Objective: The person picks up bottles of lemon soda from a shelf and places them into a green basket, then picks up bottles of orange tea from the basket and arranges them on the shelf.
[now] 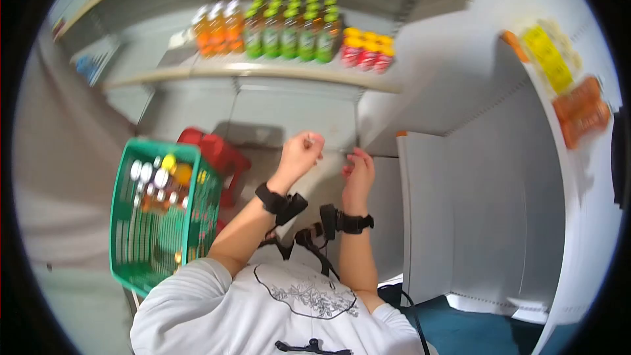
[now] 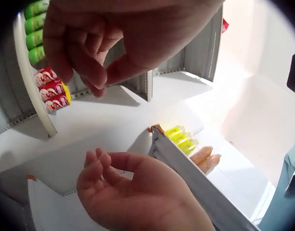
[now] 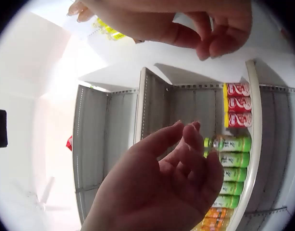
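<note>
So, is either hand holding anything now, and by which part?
The right hand holds nothing. The left hand pinches its fingertips together; whether something small sits in that grip cannot be told.

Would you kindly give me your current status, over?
Left hand fingers pinched, contents unclear. Right hand open, empty. Both before white shelving. Nothing in the way.

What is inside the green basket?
Bottles with silver and yellow caps stand packed in the green basket. Their lower parts and the basket's floor are hidden by the caps and mesh wall.
</note>
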Demonstrator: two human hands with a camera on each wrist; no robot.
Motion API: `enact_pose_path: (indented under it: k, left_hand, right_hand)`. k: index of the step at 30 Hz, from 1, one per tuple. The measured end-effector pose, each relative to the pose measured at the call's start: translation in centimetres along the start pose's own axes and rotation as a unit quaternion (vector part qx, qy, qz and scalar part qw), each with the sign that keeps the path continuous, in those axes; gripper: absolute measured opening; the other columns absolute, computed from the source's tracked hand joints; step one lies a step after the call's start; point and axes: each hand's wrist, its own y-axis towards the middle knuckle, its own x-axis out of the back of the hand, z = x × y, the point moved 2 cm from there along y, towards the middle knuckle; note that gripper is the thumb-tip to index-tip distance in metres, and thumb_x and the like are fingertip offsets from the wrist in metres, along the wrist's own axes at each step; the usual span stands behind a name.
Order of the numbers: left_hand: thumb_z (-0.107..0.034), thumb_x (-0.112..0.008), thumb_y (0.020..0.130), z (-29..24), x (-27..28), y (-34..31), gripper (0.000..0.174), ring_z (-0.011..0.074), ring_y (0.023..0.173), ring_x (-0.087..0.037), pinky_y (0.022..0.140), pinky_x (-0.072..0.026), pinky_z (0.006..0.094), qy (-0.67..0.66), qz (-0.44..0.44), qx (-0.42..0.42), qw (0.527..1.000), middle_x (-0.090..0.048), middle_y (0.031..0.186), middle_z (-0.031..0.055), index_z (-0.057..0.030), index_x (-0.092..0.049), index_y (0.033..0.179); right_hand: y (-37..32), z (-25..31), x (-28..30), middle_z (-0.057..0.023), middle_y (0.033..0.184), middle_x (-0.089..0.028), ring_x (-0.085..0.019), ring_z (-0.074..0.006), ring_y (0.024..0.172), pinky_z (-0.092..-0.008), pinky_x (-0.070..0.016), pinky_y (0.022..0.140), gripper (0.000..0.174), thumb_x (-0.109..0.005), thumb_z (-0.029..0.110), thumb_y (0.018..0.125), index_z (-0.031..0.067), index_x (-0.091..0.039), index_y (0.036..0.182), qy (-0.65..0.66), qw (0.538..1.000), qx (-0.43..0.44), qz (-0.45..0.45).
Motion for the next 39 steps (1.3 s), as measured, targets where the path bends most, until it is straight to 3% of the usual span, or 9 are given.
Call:
enact_pose_path:
  k: [1, 8, 15, 17, 20, 24, 33, 39]
  left_hand:
    - [-0.015, -0.053, 0.079, 0.6, 4.7, -2.1, 0.015, 0.0083, 0.055, -0.055, 0.045, -0.0420, 0.0205, -0.028, -0.077, 0.023, 0.996, -0.056, 0.061, 0.0023, -0.0020, -0.053, 0.085]
    - [-0.015, -0.053, 0.077, 3.1, 19.1, -10.2, 0.017, 0.0090, 0.055, -0.056, 0.046, -0.0440, 0.0219, -0.080, -0.324, 0.060, 0.941, -0.058, 0.062, 0.0054, 0.0007, -0.055, 0.083]
    - [-0.017, -0.054, 0.076, 4.7, 27.4, -18.3, 0.017, 0.0095, 0.055, -0.056, 0.046, -0.0439, 0.0210, -0.092, -0.543, 0.065, 0.832, -0.058, 0.064, 0.0057, -0.0002, -0.056, 0.081]
    - [-0.016, -0.053, 0.077, 5.4, 28.4, -20.3, 0.019, 0.0098, 0.056, -0.056, 0.045, -0.0428, 0.0211, -0.120, -0.598, 0.032, 0.792, -0.058, 0.066, 0.0049, 0.0008, -0.055, 0.084]
    - [-0.020, -0.054, 0.078, 4.6, 28.6, -23.6, 0.020, 0.0067, 0.052, -0.047, 0.046, -0.0379, 0.0183, -0.133, -0.669, 0.044, 0.730, -0.055, 0.067, 0.0022, -0.0029, -0.055, 0.087]
    - [-0.020, -0.054, 0.077, 4.9, 27.4, -25.9, 0.019, 0.0060, 0.048, -0.044, 0.047, -0.0387, 0.0186, -0.152, -0.710, 0.068, 0.684, -0.054, 0.065, 0.0015, -0.0047, -0.056, 0.088]
    - [-0.022, -0.056, 0.077, 5.9, 21.8, -25.3, 0.021, 0.0064, 0.046, -0.045, 0.045, -0.0382, 0.0183, -0.154, -0.748, 0.082, 0.640, -0.056, 0.066, 0.0035, -0.0047, -0.054, 0.089]
    - [-0.018, -0.055, 0.075, 6.2, 19.5, -25.0, 0.024, 0.0096, 0.054, -0.053, 0.047, -0.0424, 0.0211, -0.158, -0.772, 0.071, 0.612, -0.058, 0.067, 0.0075, 0.0014, -0.054, 0.088]
  right_hand:
    - [-2.2, -2.6, -2.5, -0.0058, 0.078, -0.051, -0.044, -0.0097, 0.053, -0.0214, -0.0374, 0.048, 0.020, -0.045, 0.012, 0.077, 0.0026, -0.049, 0.094, -0.034, 0.998, -0.041, 0.039]
    - [-8.2, -7.7, -13.3, -0.0058, 0.077, -0.051, -0.045, -0.0108, 0.050, -0.0228, -0.0381, 0.047, 0.019, -0.044, 0.008, 0.075, 0.0019, -0.051, 0.092, -0.059, 0.963, -0.125, 0.230]
    - [-11.4, -10.0, -20.3, -0.0065, 0.077, -0.052, -0.047, -0.0104, 0.052, -0.0218, -0.0391, 0.047, 0.024, -0.045, 0.008, 0.074, 0.0012, -0.050, 0.096, -0.118, 0.905, -0.161, 0.375]
    - [-11.9, -10.5, -21.4, -0.0065, 0.078, -0.052, -0.047, -0.0099, 0.053, -0.0215, -0.0395, 0.047, 0.024, -0.045, 0.008, 0.075, 0.0011, -0.050, 0.098, -0.137, 0.885, -0.173, 0.410]
    - [-12.4, -9.9, -22.9, -0.0060, 0.079, -0.052, -0.048, -0.0089, 0.054, -0.0216, -0.0405, 0.048, 0.025, -0.044, 0.009, 0.076, 0.0011, -0.048, 0.099, -0.154, 0.840, -0.182, 0.488]
    - [-11.1, -9.1, -24.2, -0.0058, 0.080, -0.052, -0.048, -0.0085, 0.057, -0.0208, -0.0407, 0.050, 0.023, -0.044, 0.009, 0.077, 0.0013, -0.048, 0.098, -0.166, 0.822, -0.165, 0.519]
    - [-9.0, -10.1, -23.8, -0.0056, 0.078, -0.052, -0.047, -0.0092, 0.056, -0.0213, -0.0405, 0.050, 0.024, -0.045, 0.011, 0.077, 0.0010, -0.049, 0.099, -0.194, 0.761, -0.209, 0.583]
    - [-7.2, -10.1, -23.0, -0.0047, 0.077, -0.052, -0.048, -0.0096, 0.057, -0.0218, -0.0404, 0.050, 0.024, -0.045, 0.011, 0.077, 0.0016, -0.050, 0.098, -0.213, 0.748, -0.224, 0.588]
